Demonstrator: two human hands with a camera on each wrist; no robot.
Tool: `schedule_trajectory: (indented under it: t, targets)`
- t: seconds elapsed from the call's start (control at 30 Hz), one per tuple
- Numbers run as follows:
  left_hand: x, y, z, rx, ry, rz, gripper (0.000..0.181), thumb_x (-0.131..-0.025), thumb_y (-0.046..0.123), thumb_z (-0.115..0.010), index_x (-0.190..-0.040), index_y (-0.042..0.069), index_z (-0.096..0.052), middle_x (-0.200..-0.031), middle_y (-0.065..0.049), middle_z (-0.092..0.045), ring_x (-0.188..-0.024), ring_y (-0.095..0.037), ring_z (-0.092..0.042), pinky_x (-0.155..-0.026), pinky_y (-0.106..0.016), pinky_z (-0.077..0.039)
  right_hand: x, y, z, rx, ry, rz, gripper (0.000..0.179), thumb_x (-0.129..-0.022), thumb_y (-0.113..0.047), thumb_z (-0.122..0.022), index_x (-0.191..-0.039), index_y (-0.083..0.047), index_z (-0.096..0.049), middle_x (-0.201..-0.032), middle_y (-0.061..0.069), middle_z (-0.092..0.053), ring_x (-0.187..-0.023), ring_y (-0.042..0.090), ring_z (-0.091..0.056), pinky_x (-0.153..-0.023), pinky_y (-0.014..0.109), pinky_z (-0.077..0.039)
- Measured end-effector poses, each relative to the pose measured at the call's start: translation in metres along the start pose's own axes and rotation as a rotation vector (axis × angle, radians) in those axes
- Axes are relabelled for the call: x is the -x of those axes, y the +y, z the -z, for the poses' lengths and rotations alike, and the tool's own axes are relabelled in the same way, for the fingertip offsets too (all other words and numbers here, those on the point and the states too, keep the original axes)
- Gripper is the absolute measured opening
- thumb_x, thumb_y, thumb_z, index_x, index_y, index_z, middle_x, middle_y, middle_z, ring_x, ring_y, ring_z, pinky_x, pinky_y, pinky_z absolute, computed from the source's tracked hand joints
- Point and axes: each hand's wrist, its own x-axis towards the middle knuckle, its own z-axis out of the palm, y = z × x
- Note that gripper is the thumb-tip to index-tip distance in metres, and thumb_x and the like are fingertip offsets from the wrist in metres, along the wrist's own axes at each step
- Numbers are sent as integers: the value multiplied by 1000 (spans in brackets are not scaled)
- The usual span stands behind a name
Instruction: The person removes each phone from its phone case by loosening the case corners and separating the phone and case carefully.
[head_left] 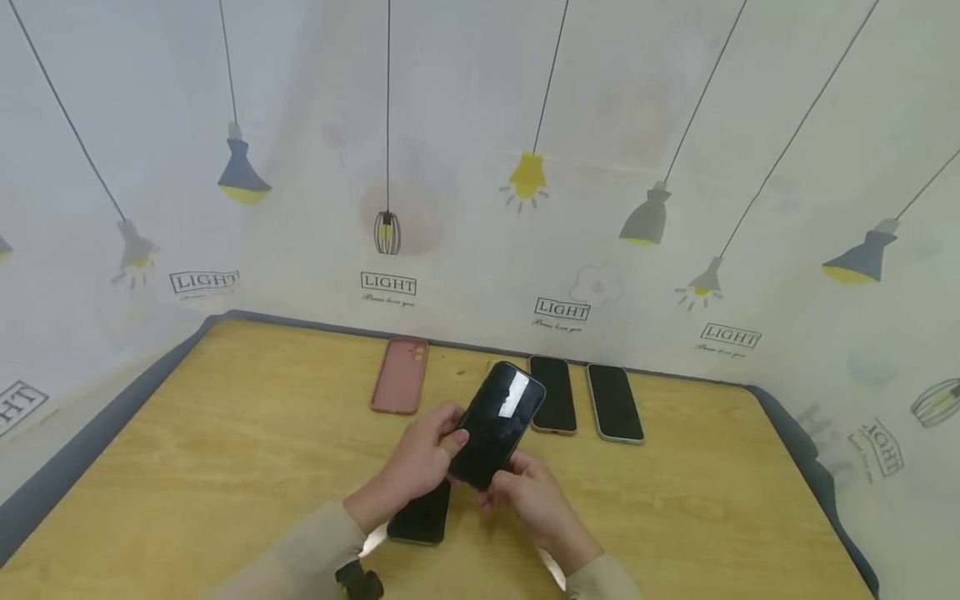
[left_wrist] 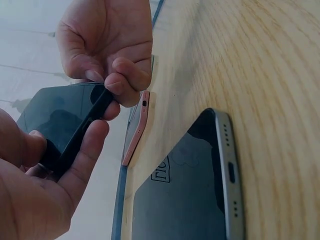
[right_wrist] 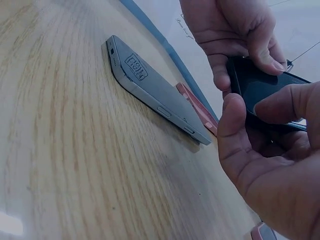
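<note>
Dark phone (head_left: 486, 435) tilted, raised off surface (head_left: 697, 508). Left hand (head_left: 422, 452) pinches side edge, thumb on glossy face; right hand (head_left: 534, 502) pinches bottom corner. Best, I'd judge: firm left grip, even pressure at corner, no twisting; clear grey-edged phone (head_left: 422, 518) lying below.

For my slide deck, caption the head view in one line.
Two hands hold a black phone over a wood-grain table, where a pink case and three more phones lie.

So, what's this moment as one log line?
left hand: holds phone | right hand: holds same phone | table: pink case, three other phones
</note>
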Motion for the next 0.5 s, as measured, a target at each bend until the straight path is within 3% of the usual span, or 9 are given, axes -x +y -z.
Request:
schedule_trajectory:
  t: [0.27,0.5]
  targets:
    - [-3,2,5,18,-10,5,8,-104,-3,-53,-109,0,-58,-105,-26,-72,-69,-26,-70,-52,-49,-60,-3,-4,3,-4,-69,19,43,-83,10,-52,-125,20,-56,-83,3,-66,-72,13,-66,-72,26,-57]
    - [-1,-1,8,99,-44,82,6,-105,-1,-51,-109,-1,-56,-103,-24,-70,-72,-25,-71,-57,-51,-62,-4,0,7,5,-160,56,38,-89,9,-52,-125,20,-56,-86,1,-66,-76,12,-64,-75,26,-57]
